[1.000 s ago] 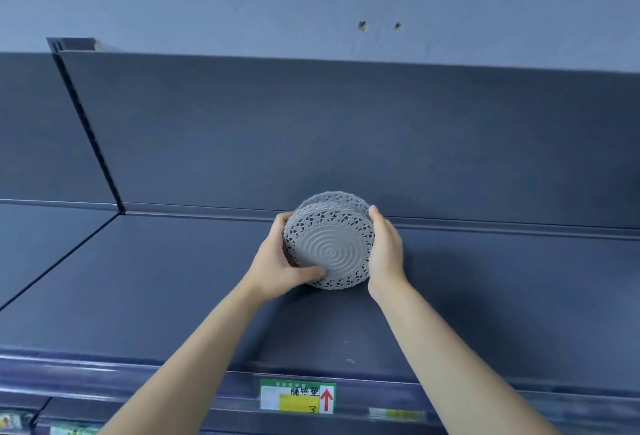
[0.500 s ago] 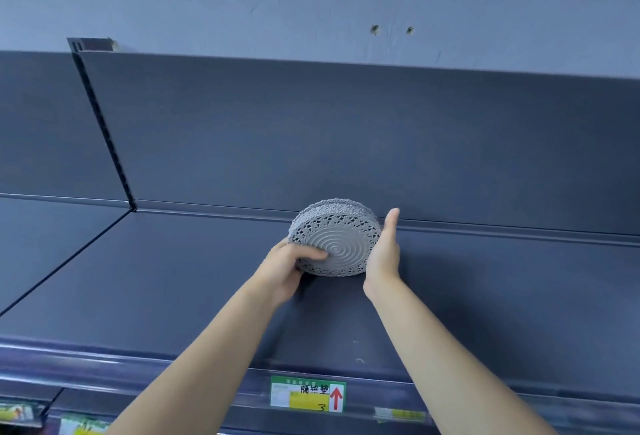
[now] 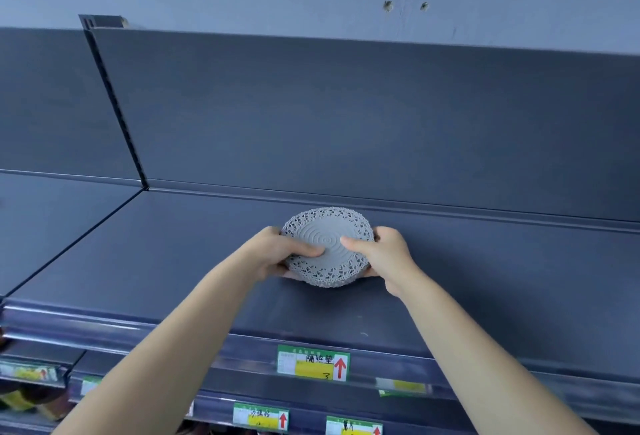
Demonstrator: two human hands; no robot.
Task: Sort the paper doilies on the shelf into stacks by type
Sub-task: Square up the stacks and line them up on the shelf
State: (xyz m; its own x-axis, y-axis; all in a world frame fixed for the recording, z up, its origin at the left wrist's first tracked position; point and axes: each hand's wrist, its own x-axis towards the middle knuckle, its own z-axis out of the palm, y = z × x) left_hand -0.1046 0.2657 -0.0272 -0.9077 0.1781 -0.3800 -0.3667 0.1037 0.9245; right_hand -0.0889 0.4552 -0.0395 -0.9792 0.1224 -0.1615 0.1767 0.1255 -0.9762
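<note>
Holding one stack of round paper doilies (image 3: 329,237) over the middle of the dark shelf (image 3: 156,271), close in front of the back panel (image 3: 346,122). Lace-cut border, embossed rings at the centre, top face tipped toward the camera. Clamped from both sides: left hand (image 3: 273,256) curled round the left rim, thumb flat on the top face, fingers tucked beneath; right hand (image 3: 388,256) mirrored on the right rim, thumb likewise on top. By the look of it, midway through placing or squaring up a stack of one type rather than picking through loose sheets. Next, most likely: lowering flat onto the shelf, with even pressure from either side against fanning or sliding of the thin sheets, thumbs eased off last. Hard to settle: resting on the shelf or lifted just clear of it, the lower edge masked by fingers and shadow. Also hidden: the fingertips underneath, the full depth of the stack, any mix of patterns below the top sheet. No other doilies within view. Price label (image 3: 313,363) on the front rail legible only as handwriting and a red arrow; lower shelves (image 3: 242,414) cut off at the bottom edge.
</note>
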